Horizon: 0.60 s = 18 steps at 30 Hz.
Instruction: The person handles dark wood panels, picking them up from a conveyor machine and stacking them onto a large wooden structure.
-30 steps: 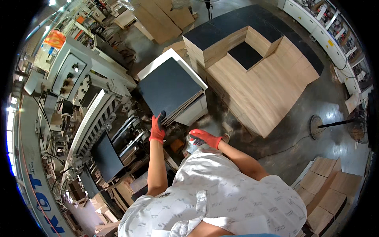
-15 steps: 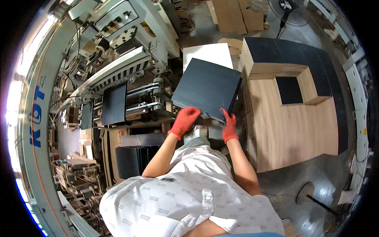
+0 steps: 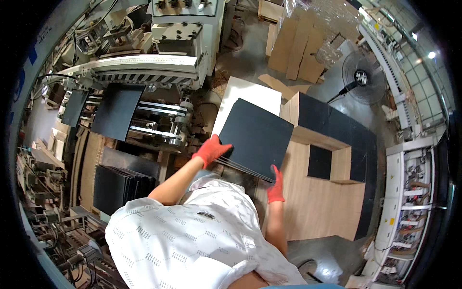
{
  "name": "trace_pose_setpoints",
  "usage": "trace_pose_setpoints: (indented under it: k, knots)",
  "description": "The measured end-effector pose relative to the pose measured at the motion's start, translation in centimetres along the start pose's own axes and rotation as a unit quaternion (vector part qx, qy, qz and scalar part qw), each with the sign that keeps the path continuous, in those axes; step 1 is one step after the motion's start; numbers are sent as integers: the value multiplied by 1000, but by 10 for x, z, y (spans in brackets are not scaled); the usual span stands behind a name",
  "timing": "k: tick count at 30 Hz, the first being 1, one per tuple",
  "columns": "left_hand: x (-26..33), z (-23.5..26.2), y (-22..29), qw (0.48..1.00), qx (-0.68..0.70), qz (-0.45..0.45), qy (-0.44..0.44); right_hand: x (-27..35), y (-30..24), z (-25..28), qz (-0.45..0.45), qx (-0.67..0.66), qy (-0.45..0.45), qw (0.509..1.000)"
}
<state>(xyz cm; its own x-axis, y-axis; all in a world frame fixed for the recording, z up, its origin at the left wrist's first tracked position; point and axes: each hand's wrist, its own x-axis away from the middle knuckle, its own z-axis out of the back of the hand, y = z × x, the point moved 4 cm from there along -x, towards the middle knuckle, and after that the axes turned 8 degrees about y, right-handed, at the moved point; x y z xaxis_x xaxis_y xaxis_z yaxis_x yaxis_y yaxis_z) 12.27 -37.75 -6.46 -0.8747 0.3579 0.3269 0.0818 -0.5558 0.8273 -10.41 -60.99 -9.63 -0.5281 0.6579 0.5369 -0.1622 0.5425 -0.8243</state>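
Head view: gloved hands (image 3: 210, 150) on black panel (image 3: 256, 137).

View: swung round since a second ago; the machine (image 3: 159, 62) now lies ahead and left, the wood stack (image 3: 317, 202) to the right.
Left hand (image 3: 210, 150): a second ago raised beside the panel (image 3: 255, 137), now gripping its near left corner.
Right hand (image 3: 275, 188): then low and clear of the panel, now under its near right edge.
Panel: then lying on the pile, now lifted and tilted, several thin sheets showing at its near edge.
Fan (image 3: 363, 77): newly in view beyond the wood stack.
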Motion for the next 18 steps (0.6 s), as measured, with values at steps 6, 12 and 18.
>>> trace_pose_setpoints:
  k: [6,12,18]
  knots:
    - [8,-78,28,874,417,199,-150,-13,-212,-49,265,421,18,867]
    - [-38,-72,53,877,267,158,-366,43,-280,-177,495,589,22,638]
    - [-108,41,111,888,308,-278,198,57,-252,-188,530,519,-17,671]
